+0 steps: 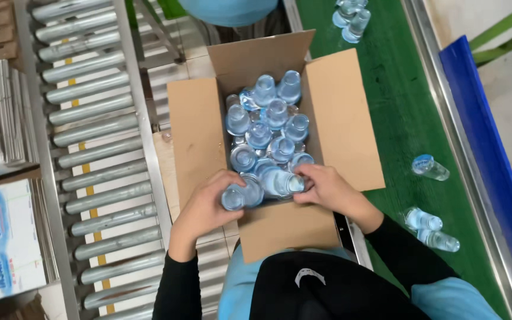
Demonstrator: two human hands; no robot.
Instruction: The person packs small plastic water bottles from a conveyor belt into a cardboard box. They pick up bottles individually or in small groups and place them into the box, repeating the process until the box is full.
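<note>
Our left hand [204, 207] closes around a small clear bottle [234, 197] at the cardboard box's [197, 136] near edge; our right hand [327, 188] grips another bottle [280, 182], fingertips hidden behind it. Deeper bottles [268, 118] overlap, so we cannot count them. Beyond, loose bottles [351, 18] on the green belt [398, 106] are cut off.

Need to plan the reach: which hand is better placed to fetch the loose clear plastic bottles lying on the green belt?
Likely the right hand: the clear plastic bottles lie on the green belt on its side of the open cardboard box. The left hand grips a bottle at the box's far side.
</note>
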